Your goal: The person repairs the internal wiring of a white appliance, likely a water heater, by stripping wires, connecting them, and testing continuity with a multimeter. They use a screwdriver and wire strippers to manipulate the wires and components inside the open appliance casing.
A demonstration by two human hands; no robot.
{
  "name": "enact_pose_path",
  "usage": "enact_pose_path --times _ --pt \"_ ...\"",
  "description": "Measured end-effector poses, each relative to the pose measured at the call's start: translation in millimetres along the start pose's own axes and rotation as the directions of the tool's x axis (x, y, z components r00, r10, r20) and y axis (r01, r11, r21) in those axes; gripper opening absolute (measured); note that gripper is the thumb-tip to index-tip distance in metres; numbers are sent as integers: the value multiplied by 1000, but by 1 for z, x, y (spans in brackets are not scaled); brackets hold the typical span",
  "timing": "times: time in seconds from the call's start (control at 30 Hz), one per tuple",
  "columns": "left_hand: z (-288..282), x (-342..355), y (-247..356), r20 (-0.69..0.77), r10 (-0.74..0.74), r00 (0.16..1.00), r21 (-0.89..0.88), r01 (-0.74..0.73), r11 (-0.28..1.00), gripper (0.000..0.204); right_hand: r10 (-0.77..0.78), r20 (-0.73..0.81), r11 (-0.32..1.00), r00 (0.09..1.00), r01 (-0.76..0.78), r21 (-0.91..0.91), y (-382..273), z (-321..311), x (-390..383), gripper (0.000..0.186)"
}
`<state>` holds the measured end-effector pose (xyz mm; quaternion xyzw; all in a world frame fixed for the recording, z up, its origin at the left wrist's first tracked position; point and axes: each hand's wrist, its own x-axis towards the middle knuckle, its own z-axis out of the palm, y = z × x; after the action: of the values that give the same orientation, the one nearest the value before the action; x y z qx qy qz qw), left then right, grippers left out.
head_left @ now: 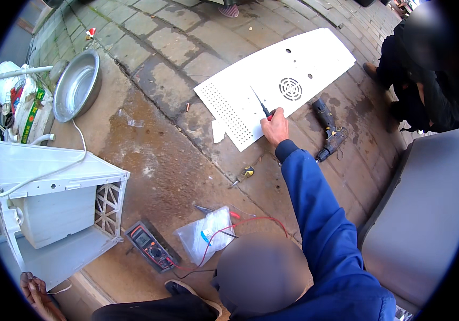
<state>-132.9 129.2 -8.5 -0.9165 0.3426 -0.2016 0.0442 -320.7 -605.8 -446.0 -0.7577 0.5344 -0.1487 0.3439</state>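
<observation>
At the lower left, my left hand (39, 295) has its fingers curled closed at the lower end of a white bracket (13, 227) on an opened white appliance casing (63, 174). The hand's dirty fingertips touch that end. My right hand does not show. A co-worker in a blue jacket crouches close in front. This person's hand (275, 127) holds a screwdriver (264, 109) with a red and black handle over a white perforated panel (283, 80) lying on the paving.
A multimeter (152, 247) with red and black leads lies by a clear plastic bag (208, 235). Nearby are a small screwdriver (245, 174) and a cordless drill (328, 131). A metal basin (78, 85) stands left, a grey seat-like block (419, 214) right, another person behind it.
</observation>
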Motion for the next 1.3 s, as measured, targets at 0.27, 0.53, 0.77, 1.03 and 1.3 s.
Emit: enact_pose_path --times 0.27,0.53,0.77,1.03,1.3 --pt "-16 7 106 384 -578 720 -739 615 275 20 -381 45 924 924 379 48 2 35 25 24" --pt "3 25 113 510 -343 788 -805 579 133 15 -513 74 850 855 518 -95 46 57 54 8" --pt "5 54 119 445 -67 893 -891 449 64 17 -528 333 825 781 379 418 -153 -1 -62 11" --pt "-22 128 157 -127 5 992 -973 -126 193 30 -729 601 632 329 -15 775 -437 -149 -296 13" --pt "-22 111 139 -357 -83 930 -930 -346 123 27 -684 664 603 303 -276 748 -472 -173 -369 14"
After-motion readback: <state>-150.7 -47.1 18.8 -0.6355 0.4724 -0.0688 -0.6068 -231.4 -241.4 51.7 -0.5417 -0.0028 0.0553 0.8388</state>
